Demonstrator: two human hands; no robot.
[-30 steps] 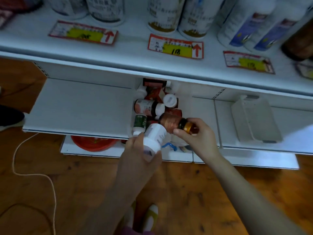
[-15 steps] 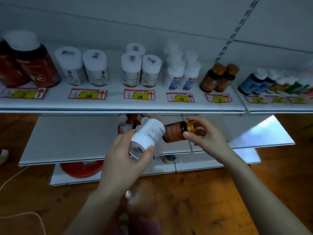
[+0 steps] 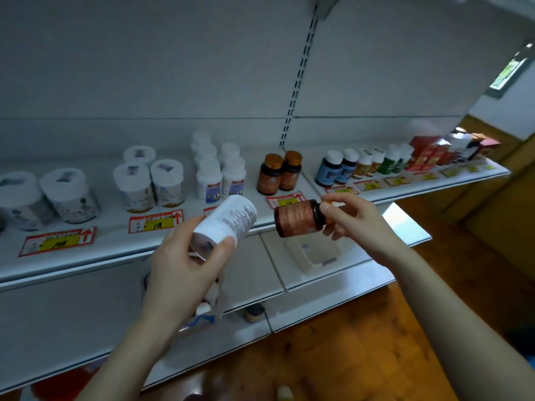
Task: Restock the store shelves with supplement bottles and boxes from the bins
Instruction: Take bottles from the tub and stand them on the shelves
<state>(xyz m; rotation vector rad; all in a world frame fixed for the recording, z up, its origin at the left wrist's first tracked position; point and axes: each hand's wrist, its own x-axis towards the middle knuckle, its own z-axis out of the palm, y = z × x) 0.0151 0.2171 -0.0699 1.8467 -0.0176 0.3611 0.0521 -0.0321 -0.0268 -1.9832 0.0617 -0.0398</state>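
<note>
**Two bottles aloft, each held by one end**

The left hand (image 3: 185,264) wraps its fingers and thumb round the lower end of a white plastic supplement bottle (image 3: 228,219), which tilts up toward the white metal shelf (image 3: 115,241). The right hand (image 3: 350,224) pinches a round amber-brown bottle (image 3: 298,217) at its neck and cap, fingertips close together, so the body lies sideways with nothing under it. Both bottles hang in front of the shelf edge, near each other but apart.

The right hand's hold looks the weaker. A pinch on a smooth cap could let the body swing or slip, and a fall would end on the lower shelf (image 3: 376,273) or the wooden floor (image 3: 347,357). Standing it beside the two matching amber bottles with orange caps (image 3: 279,175) calls for a wrist turn in a tight spot, and a careless base could knock that pair over. The white bottle runs the same risk among the tall white-capped bottles (image 3: 220,175) packed just to the left. With both hands full, neither is free to steady a toppling row.
</note>
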